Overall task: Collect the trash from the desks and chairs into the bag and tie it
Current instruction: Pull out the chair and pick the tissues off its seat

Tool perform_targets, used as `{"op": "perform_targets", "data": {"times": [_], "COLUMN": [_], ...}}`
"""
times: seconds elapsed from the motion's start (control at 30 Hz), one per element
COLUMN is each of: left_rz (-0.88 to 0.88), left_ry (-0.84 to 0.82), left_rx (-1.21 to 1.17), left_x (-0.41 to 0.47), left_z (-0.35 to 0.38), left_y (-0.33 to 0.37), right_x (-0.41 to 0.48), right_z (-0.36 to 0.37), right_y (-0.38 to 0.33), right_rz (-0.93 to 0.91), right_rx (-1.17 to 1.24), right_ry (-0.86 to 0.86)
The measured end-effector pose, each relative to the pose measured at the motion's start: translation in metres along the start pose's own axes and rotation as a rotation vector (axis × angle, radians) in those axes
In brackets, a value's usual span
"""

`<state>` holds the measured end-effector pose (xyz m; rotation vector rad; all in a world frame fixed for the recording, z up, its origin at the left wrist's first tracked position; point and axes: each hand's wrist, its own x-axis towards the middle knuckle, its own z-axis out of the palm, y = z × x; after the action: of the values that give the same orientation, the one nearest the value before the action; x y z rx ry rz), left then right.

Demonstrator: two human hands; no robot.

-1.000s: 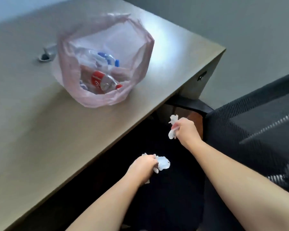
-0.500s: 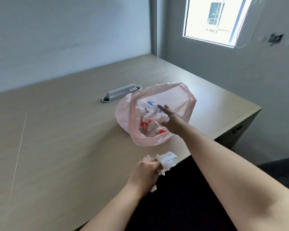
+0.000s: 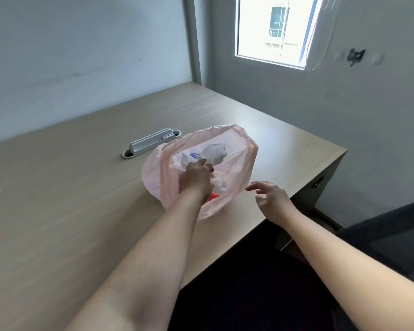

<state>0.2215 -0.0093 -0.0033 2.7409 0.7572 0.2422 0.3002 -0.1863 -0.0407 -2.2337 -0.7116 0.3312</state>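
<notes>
I have left hand (image 3: 196, 180) inside bag (image 3: 153, 173), can't tell its grip; right hand (image 3: 270, 198) spread beside it. Drop-off step; next likely bunch bag top, tie.

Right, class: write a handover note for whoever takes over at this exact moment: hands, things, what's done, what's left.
Left hand: reaching into the bag, fingers curled; whether it holds anything is unclear.
Right hand: open, beside the bag, empty.
Bag: stands open on the desk, tissue inside.
Done: tissue is in the bag.
Left: tie the bag.
</notes>
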Motion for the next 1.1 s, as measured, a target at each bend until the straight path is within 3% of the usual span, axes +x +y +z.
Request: {"op": "perform_targets", "data": {"times": [0.03,0.07,0.3,0.57,0.77,0.97,1.1], "left_rz": [-0.051,-0.054,0.124,0.206,0.290,0.352,0.291], "left_ry": [-0.194,-0.289,-0.237,-0.192,-0.107,-0.222,-0.406], "left_rx": [0.141,0.221,0.360,0.246,0.140,-0.067,-0.201], "left_x": [0.004,0.006,-0.014,-0.068,-0.147,-0.256,-0.320], "left_z": [0.000,0.003,0.005,-0.030,-0.043,-0.015,0.016], "left_y": [-0.001,-0.002,0.014,0.080,0.182,0.303,0.369], "right_x": [-0.004,-0.007,-0.030,-0.068,-0.128,-0.208,-0.259], "right_z": [-0.004,-0.008,-0.035,-0.105,-0.201,-0.288,-0.326], "right_y": [0.002,0.003,0.001,-0.013,-0.001,0.058,0.108], "right_rz": [0.016,0.027,0.075,0.037,-0.003,-0.062,-0.037], "right_rx": [-0.009,-0.019,-0.057,-0.145,-0.178,-0.367,-0.607], "right_ry": [-0.021,-0.047,-0.053,0.058,0.182,0.139,0.019]}}
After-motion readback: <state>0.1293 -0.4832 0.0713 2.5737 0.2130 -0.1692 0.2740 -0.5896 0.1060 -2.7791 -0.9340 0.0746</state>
